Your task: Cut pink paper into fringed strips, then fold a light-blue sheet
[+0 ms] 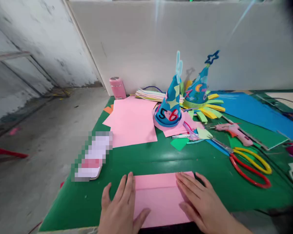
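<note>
Placed flat at the near side of the green desk (141, 161), between both hands: pink sheet (158, 203), with a narrow strip along its far edge folded over. Laid at the left edge of the sheet: left hand (122, 203), fingers extended and released, thumb over the paper. Laid on the far right corner: right hand (201, 196), fingers straight, unclenched, resting across the end of the strip. Set beyond, to the left: phone (94, 154), pixelated, and larger pink paper (135, 120). Standing beyond, near the centre: blue cone hat (170, 105), marked 5 and 6. Lying to the right: scissors (232, 151), near a pink glue gun (236, 131).
</note>
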`<state>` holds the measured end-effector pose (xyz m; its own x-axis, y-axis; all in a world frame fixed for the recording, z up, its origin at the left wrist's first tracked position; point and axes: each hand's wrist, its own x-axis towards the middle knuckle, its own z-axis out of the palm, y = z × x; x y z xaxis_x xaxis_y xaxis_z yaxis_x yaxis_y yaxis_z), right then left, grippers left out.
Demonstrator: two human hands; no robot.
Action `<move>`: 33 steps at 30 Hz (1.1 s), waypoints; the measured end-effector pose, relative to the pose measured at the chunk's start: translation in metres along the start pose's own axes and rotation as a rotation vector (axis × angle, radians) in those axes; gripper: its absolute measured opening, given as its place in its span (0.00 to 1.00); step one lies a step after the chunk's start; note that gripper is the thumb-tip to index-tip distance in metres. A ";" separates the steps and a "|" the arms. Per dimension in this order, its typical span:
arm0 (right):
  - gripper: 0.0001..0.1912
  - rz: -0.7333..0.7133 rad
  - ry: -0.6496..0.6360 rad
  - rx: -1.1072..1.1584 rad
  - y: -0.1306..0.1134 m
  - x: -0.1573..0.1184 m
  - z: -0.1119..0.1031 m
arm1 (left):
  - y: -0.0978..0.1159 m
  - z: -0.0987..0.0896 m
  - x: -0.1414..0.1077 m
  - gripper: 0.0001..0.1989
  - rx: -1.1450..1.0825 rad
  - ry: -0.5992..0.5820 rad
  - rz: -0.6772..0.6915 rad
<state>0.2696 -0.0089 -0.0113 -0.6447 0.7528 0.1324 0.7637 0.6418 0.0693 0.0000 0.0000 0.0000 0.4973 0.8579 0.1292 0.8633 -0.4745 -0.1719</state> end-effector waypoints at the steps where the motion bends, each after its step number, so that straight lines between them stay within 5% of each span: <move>1: 0.24 0.001 0.007 -0.004 0.000 0.000 0.000 | -0.002 0.000 0.000 0.31 0.001 -0.012 0.001; 9: 0.23 -0.016 0.060 -0.009 0.000 0.001 -0.002 | -0.006 -0.014 0.016 0.32 0.064 0.097 -0.105; 14: 0.23 -0.020 0.050 0.006 0.000 0.002 -0.003 | 0.042 -0.007 0.040 0.33 -0.073 0.183 0.318; 18: 0.23 -0.008 0.054 0.025 0.000 0.003 -0.004 | 0.059 0.008 0.044 0.37 -0.126 0.087 0.333; 33: 0.23 0.007 0.036 0.076 -0.001 0.001 -0.004 | 0.008 0.022 -0.005 0.47 -0.030 0.168 0.110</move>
<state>0.2689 -0.0093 -0.0071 -0.6365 0.7527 0.1682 0.7628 0.6466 -0.0065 0.0029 -0.0035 -0.0239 0.5936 0.7570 0.2731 0.8041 -0.5710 -0.1652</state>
